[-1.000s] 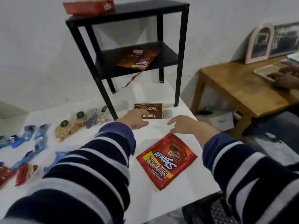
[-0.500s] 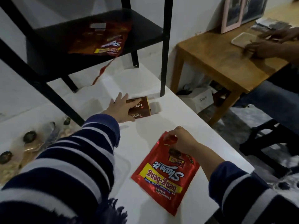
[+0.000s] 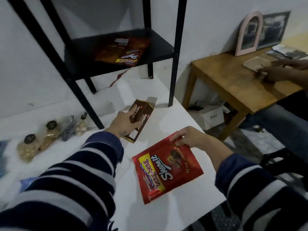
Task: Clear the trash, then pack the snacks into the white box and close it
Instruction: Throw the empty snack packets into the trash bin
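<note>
**Two hands, two packs on the white table**

Head view: the left hand (image 3: 124,121) grips a brown Nextar box (image 3: 140,118), tilted above the white table (image 3: 166,217). The right hand (image 3: 186,137) pinches the far edge of a red Beng-Beng pouch (image 3: 166,170) at the near right. Clear snack bags (image 3: 40,142) lie left. A black shelf (image 3: 156,45) stands far, holding another pouch (image 3: 126,52). A wooden desk (image 3: 233,80) sits right, against the white wall.
</note>
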Action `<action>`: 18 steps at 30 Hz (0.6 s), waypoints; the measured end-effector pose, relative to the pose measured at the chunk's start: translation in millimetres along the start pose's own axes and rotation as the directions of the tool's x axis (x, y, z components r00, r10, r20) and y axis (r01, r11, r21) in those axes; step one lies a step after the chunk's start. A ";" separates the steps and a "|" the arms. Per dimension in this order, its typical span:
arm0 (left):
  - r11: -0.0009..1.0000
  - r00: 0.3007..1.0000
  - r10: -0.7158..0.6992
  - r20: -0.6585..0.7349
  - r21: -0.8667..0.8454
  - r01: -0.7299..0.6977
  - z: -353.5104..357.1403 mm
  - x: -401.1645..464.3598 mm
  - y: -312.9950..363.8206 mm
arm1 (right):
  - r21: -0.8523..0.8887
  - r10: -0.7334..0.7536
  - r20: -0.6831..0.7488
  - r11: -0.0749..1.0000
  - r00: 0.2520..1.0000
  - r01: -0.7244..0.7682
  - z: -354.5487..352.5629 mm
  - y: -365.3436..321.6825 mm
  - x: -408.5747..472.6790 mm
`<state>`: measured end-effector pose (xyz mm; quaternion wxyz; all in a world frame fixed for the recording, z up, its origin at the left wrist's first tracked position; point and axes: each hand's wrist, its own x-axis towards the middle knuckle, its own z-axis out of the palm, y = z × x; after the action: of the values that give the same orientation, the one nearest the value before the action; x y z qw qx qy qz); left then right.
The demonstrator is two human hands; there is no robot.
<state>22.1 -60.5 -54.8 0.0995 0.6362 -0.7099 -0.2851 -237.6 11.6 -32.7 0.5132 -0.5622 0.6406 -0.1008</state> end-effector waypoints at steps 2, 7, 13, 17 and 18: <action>0.998 0.997 -0.033 -0.068 -0.064 0.029 -8.4 -28.5 3.8 | 0.071 -0.008 0.040 0.997 0.999 0.005 -7.1 -11.7 -15.6; 0.978 0.959 -0.164 -0.230 -0.162 0.129 -27.8 -109.9 6.1 | 0.174 -0.076 0.095 0.983 0.993 0.058 -13.7 -46.2 -57.6; 0.918 0.863 -0.354 -0.360 -0.310 0.247 -51.5 -206.1 -17.1 | 0.120 -0.171 0.155 0.981 0.973 0.153 16.7 -96.9 -84.4; 0.852 0.770 -0.495 -0.403 -0.398 0.340 -64.4 -274.5 -52.9 | 0.088 -0.256 0.240 0.966 0.936 0.242 64.9 -133.2 -90.0; 0.838 0.749 -0.523 -0.407 -0.407 0.363 -67.2 -294.6 -62.9 | 0.083 -0.274 0.271 0.962 0.923 0.261 81.1 -143.7 -92.8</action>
<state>159.5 201.9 32.0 0.3055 0.8165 -0.4327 -0.2298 -101.2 74.5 82.5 0.5925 -0.6410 0.4766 -0.1039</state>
